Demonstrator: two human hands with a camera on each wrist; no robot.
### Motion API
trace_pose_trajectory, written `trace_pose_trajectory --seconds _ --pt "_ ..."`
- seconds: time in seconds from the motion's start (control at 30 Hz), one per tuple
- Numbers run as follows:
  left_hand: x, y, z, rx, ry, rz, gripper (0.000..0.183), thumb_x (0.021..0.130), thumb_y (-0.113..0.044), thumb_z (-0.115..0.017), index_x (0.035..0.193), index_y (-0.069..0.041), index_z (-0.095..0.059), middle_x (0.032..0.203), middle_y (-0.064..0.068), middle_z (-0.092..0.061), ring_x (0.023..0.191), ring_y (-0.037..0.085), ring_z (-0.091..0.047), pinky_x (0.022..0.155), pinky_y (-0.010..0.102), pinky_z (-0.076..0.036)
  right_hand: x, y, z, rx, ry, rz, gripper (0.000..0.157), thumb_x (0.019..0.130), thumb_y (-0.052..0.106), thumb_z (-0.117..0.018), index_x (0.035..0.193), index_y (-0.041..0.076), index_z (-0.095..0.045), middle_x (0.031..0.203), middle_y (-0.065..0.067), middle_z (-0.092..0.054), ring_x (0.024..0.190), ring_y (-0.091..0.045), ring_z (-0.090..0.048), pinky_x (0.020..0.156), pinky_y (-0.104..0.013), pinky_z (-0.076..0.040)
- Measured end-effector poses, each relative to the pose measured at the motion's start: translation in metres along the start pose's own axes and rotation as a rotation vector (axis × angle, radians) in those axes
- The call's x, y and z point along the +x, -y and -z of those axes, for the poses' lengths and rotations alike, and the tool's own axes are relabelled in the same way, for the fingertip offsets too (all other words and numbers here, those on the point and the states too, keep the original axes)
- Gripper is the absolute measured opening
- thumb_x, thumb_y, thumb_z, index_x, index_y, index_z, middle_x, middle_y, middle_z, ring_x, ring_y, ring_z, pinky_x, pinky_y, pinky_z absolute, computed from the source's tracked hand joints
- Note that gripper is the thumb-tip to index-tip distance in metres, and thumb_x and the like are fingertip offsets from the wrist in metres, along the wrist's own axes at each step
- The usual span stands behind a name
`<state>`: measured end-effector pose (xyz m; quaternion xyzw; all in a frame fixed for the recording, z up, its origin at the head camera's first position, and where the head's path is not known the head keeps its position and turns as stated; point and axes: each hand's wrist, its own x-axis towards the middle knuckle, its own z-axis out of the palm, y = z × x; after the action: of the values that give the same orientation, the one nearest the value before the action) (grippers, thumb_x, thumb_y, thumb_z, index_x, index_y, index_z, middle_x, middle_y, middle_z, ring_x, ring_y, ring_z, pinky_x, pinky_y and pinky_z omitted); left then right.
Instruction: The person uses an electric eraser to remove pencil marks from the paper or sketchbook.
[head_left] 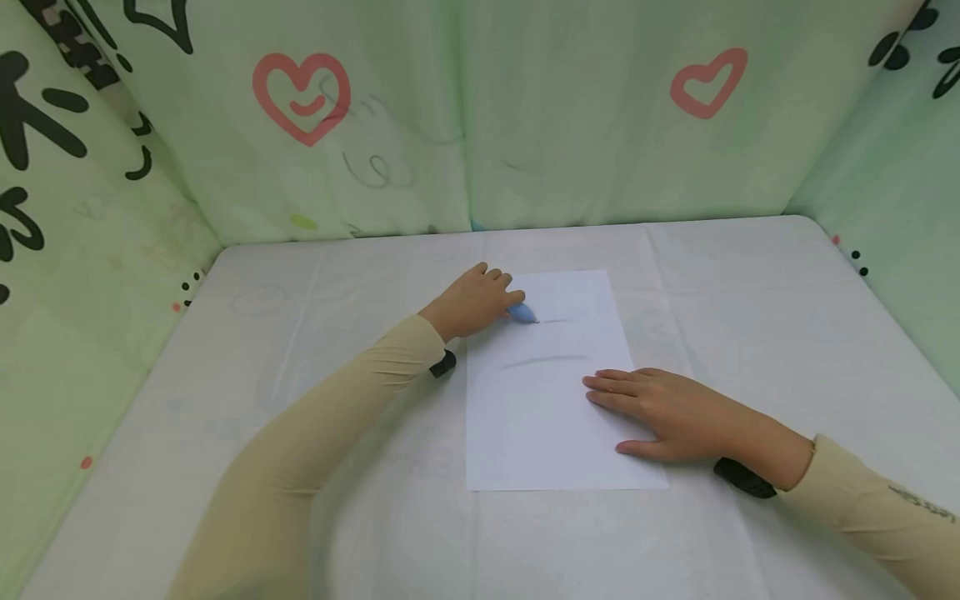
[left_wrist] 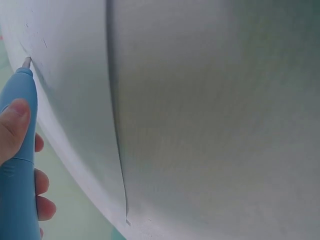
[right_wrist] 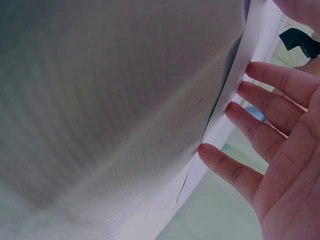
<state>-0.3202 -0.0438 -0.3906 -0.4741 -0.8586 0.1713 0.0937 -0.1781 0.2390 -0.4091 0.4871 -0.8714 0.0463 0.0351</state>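
A white sheet of paper lies on the table and bears two grey pencil strokes, a short faint upper one and a longer lower one. My left hand grips a thick blue pen-shaped electric eraser, thumb on one side and fingers curled round the other. The narrow tip of the eraser meets the paper at the left end of the upper stroke. Lower on the sheet, my right hand rests with fingers straight on its right edge; in the right wrist view its fingertips lie along that edge.
A white cloth with soft creases covers the table. Pale green curtains with red hearts and black drawings stand behind the table and on both sides. A black wrist device sits under the right wrist, another under the left.
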Motion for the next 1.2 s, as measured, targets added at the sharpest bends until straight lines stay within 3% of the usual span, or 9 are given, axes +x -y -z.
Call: trace_pose_trajectory --seconds 0.5,0.9,1.2 --pt "0.013 -0.007 0.003 0.017 0.004 -0.014 0.023 0.095 -0.031 -0.054 0.113 -0.017 -0.055 0.103 0.006 -0.064 0.092 0.022 -0.061 0.087 0.034 -0.045 -0.001 0.0 -0.001 -0.015 -0.032 0.012 0.055 0.086 0.039 -0.065 0.128 0.005 -0.056 0.135 -0.007 -0.056 0.122 -0.026 -0.055 0.09 -0.04 -0.048" --pt "0.003 -0.002 0.008 0.022 0.026 -0.013 0.025 0.094 -0.032 -0.055 0.113 -0.017 -0.056 0.104 0.006 -0.064 0.092 0.022 -0.061 0.085 0.032 -0.044 -0.001 0.0 0.003 0.002 0.008 -0.004 0.055 0.088 0.039 -0.063 0.129 0.005 -0.055 0.136 -0.008 -0.055 0.123 -0.027 -0.053 0.09 -0.042 -0.048" --pt "0.012 -0.006 0.002 -0.006 0.017 -0.019 0.025 0.094 -0.032 -0.055 0.114 -0.017 -0.055 0.103 0.006 -0.063 0.092 0.022 -0.06 0.086 0.033 -0.044 -0.001 0.001 0.0 0.002 -0.03 0.007 0.055 0.087 0.039 -0.064 0.13 0.005 -0.055 0.137 -0.007 -0.054 0.123 -0.025 -0.053 0.09 -0.04 -0.047"
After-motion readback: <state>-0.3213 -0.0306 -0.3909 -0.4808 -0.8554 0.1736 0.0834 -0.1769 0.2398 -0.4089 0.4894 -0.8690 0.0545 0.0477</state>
